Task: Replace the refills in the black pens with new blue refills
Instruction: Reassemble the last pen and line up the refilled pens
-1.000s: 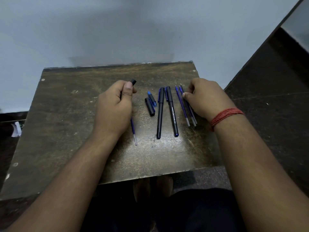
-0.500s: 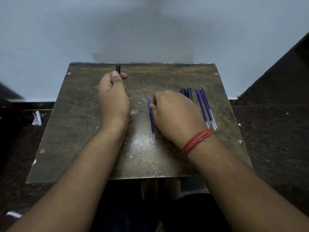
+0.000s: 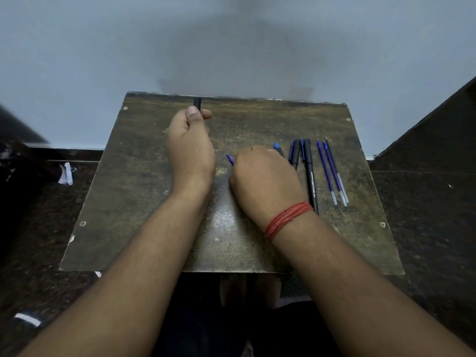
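Black plastic pen barrel (image 3: 197, 102) pokes from my curled left hand (image 3: 191, 146), held ready for loading. My right hand (image 3: 265, 180) covers a thin blue refill (image 3: 230, 159) on the worn brown table (image 3: 134, 191); I cannot tell its grip. Two spare blue refills (image 3: 331, 171) lie far right.

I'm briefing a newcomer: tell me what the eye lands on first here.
Two bare forearms reach over a worn brown table; the left hand grips a black pen barrel near the far edge. The right hand, with a red thread at its wrist, covers a blue refill mid-table. Right of it lie black pens and two blue refills.
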### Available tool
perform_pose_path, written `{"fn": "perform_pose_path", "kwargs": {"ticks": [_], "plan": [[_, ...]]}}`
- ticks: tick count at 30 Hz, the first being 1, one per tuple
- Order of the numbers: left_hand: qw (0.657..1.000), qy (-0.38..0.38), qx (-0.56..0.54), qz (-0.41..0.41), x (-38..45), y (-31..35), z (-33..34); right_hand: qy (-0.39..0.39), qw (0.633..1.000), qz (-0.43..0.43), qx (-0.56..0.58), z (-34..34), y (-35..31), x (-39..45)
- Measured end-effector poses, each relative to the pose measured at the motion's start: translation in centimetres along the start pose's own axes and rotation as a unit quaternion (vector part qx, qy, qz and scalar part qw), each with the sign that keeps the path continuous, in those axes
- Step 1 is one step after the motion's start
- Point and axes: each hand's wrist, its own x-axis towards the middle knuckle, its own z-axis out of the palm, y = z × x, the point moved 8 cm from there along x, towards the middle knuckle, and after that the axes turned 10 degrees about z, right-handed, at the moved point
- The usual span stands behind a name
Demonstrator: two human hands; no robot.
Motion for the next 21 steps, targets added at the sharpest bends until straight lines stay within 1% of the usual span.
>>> {"fn": "perform_pose_path", "kwargs": {"ticks": [2, 4, 6, 8, 11, 14, 17, 21], "plan": [[1.0, 0.003, -0.011, 0.003, 0.1, -0.1, -0.1, -0.005, 1.0, -0.014, 0.01, 0.0, -0.4, 0.1], [1.0, 0.008, -0.02, 0.006, 0.3, -0.1, -0.2, -0.002, 0.999, -0.01, 0.035, -0.6, -0.1, 0.5], [1.0, 0.011, -0.018, 0.008, 0.3, 0.0, -0.3, 0.005, 0.997, 0.012, 0.079, -1.7, 1.1, 1.1], [1.0, 0.006, -0.009, 0.01, 0.0, 0.2, -0.2, 0.002, 0.987, 0.048, 0.152, -2.6, 2.9, 1.5], [1.0, -0.016, 0.016, 0.019, -0.6, 0.7, 0.3, 0.012, 0.947, 0.118, 0.3, -3.5, 6.1, 1.6], [0.996, -0.052, 0.047, 0.048, -1.4, 1.3, 1.5, 0.0, 0.905, 0.163, 0.392, -2.3, 7.6, 1.8], [0.989, -0.1, 0.071, 0.078, -2.5, 1.8, 2.9, -0.011, 0.884, 0.172, 0.434, -1.2, 7.2, 2.0], [0.982, -0.14, 0.081, 0.093, -3.2, 2.4, 3.7, -0.01, 0.834, 0.174, 0.524, -0.8, 6.5, 2.1]]}}
